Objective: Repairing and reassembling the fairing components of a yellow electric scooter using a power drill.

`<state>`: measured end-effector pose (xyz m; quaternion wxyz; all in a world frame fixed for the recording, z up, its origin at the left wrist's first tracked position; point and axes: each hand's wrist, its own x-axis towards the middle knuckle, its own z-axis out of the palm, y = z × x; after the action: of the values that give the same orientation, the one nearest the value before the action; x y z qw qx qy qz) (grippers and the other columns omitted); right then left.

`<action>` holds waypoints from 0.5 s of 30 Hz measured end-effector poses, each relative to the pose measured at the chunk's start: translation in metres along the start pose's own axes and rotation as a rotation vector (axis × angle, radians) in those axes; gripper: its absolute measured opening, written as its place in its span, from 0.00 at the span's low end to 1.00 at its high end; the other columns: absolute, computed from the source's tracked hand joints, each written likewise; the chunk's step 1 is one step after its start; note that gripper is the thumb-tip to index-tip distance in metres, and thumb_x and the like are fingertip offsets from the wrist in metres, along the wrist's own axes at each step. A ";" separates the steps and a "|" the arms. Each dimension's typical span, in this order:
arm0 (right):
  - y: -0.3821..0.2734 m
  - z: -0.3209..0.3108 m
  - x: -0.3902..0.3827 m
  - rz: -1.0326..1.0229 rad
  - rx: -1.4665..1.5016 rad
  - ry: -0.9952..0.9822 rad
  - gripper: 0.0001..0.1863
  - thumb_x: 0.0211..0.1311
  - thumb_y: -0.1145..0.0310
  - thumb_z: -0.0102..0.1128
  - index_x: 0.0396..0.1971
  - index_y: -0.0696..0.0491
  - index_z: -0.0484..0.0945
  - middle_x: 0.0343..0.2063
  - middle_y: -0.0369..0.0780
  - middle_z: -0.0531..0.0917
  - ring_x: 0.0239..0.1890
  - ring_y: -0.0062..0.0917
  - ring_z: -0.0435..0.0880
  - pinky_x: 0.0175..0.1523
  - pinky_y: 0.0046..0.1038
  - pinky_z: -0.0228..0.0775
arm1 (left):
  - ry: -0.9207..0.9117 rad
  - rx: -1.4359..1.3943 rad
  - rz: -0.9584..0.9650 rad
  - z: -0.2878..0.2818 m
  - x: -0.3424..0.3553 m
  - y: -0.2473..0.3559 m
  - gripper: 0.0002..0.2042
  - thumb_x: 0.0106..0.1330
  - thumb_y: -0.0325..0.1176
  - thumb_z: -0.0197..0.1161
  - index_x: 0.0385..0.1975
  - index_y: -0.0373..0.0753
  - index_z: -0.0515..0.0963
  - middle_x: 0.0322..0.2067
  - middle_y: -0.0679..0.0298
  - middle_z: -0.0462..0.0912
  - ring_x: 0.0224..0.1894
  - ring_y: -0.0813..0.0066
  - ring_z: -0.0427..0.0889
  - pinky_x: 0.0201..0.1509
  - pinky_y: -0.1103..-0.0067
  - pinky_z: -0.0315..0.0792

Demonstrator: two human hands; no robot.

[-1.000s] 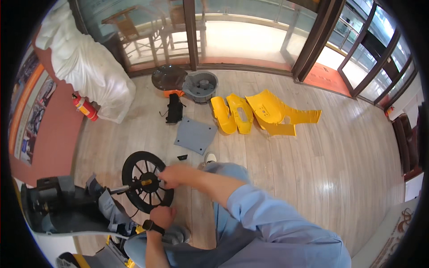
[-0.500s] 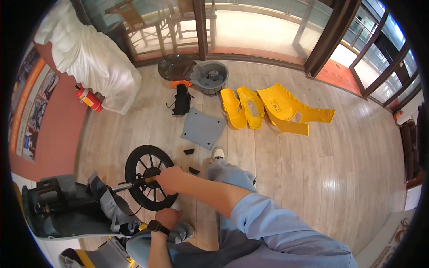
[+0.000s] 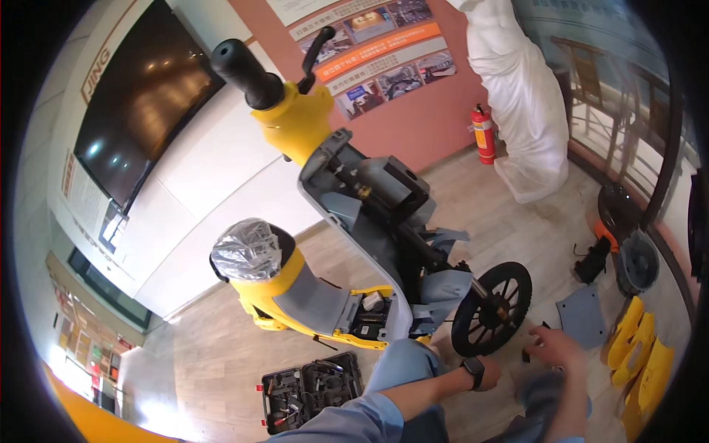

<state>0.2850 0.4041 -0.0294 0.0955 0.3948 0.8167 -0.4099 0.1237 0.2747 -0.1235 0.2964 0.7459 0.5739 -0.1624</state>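
A partly stripped yellow and grey scooter [image 3: 303, 295] stands upright, with grey inner panels exposed and its black spoked front wheel [image 3: 509, 288] at lower right. Just below that wheel is my left hand [image 3: 487, 373], a black watch on its wrist; its fingers curl out of clear view, so what they hold, if anything, cannot be made out. My right hand [image 3: 548, 343] hovers to the right of the tyre, fingers loosely bent and apart, above a small black part [image 3: 526, 356] on the floor. A flat grey panel [image 3: 582, 316] lies beyond it.
An open black tool case [image 3: 282, 395] lies at bottom. Yellow panels [image 3: 628, 332], a grey tub [image 3: 636, 260] and a black bag [image 3: 589, 258] sit at right. A fire extinguisher [image 3: 484, 136] and a white wrapped bundle [image 3: 532, 133] stand behind the scooter, near a wall screen [image 3: 148, 96].
The view has swung up and left, bringing the whole scooter and tool case into sight. My right hand has left the wheel's hub for a spot beside the tyre.
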 end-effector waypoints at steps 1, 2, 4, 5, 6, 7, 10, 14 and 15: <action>0.007 -0.006 -0.008 -0.048 0.162 0.025 0.31 0.52 0.53 0.65 0.53 0.54 0.73 0.40 0.45 0.83 0.41 0.35 0.83 0.46 0.33 0.75 | 0.005 -0.001 -0.025 0.004 -0.004 -0.004 0.14 0.63 0.39 0.54 0.30 0.36 0.83 0.32 0.51 0.84 0.36 0.52 0.82 0.40 0.62 0.75; 0.023 -0.013 -0.011 -0.094 0.328 0.047 0.31 0.53 0.52 0.65 0.53 0.54 0.73 0.38 0.43 0.84 0.39 0.32 0.84 0.43 0.31 0.76 | 0.039 0.001 -0.031 0.010 -0.007 -0.008 0.14 0.62 0.38 0.54 0.29 0.35 0.83 0.31 0.52 0.84 0.36 0.52 0.82 0.40 0.62 0.75; 0.056 -0.036 -0.036 -0.281 0.718 0.176 0.30 0.56 0.51 0.63 0.54 0.54 0.72 0.37 0.40 0.83 0.38 0.27 0.83 0.40 0.29 0.76 | 0.067 -0.004 -0.005 0.013 -0.003 -0.005 0.14 0.62 0.38 0.54 0.29 0.35 0.83 0.31 0.52 0.84 0.36 0.53 0.82 0.41 0.62 0.75; 0.071 -0.045 -0.050 -0.300 0.932 0.227 0.29 0.59 0.52 0.61 0.55 0.53 0.71 0.38 0.40 0.83 0.38 0.26 0.82 0.42 0.29 0.75 | 0.062 -0.005 0.017 0.010 -0.001 -0.002 0.14 0.62 0.39 0.54 0.29 0.36 0.83 0.31 0.52 0.84 0.36 0.53 0.82 0.41 0.63 0.75; 0.090 -0.051 -0.061 -0.309 1.145 0.290 0.27 0.62 0.52 0.58 0.56 0.52 0.71 0.38 0.40 0.82 0.38 0.25 0.82 0.43 0.29 0.75 | 0.054 -0.007 0.051 0.009 0.003 0.002 0.14 0.62 0.39 0.54 0.28 0.36 0.83 0.31 0.52 0.84 0.36 0.53 0.82 0.41 0.63 0.75; 0.132 -0.055 -0.059 -0.267 1.147 0.329 0.27 0.62 0.52 0.58 0.56 0.52 0.71 0.38 0.40 0.82 0.38 0.25 0.82 0.43 0.29 0.75 | 0.080 0.019 0.069 0.012 0.013 0.008 0.14 0.61 0.39 0.54 0.27 0.37 0.83 0.30 0.52 0.84 0.35 0.52 0.83 0.40 0.62 0.75; 0.241 -0.027 -0.062 -0.125 1.660 0.552 0.26 0.66 0.53 0.51 0.60 0.49 0.67 0.43 0.39 0.81 0.44 0.25 0.80 0.50 0.28 0.72 | 0.114 0.083 0.259 0.015 0.015 0.001 0.11 0.59 0.38 0.55 0.24 0.42 0.83 0.25 0.55 0.83 0.30 0.53 0.83 0.35 0.61 0.76; 0.434 0.084 -0.021 0.030 1.880 0.606 0.18 0.63 0.52 0.55 0.45 0.47 0.72 0.39 0.42 0.82 0.38 0.29 0.81 0.40 0.31 0.74 | 0.004 0.186 0.338 0.001 -0.007 -0.036 0.13 0.64 0.41 0.51 0.29 0.46 0.84 0.27 0.57 0.83 0.30 0.61 0.84 0.34 0.66 0.77; 0.427 0.115 0.002 0.360 1.924 0.678 0.20 0.61 0.51 0.58 0.45 0.48 0.71 0.39 0.43 0.81 0.37 0.29 0.81 0.39 0.31 0.74 | -0.057 0.176 0.153 -0.031 -0.022 -0.021 0.13 0.64 0.41 0.51 0.28 0.48 0.84 0.27 0.55 0.83 0.29 0.59 0.84 0.34 0.64 0.77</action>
<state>0.5735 0.4699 -0.3579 -0.4354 0.5153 0.0567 -0.7360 0.0939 0.2812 -0.0924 0.2575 0.8057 0.4904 -0.2099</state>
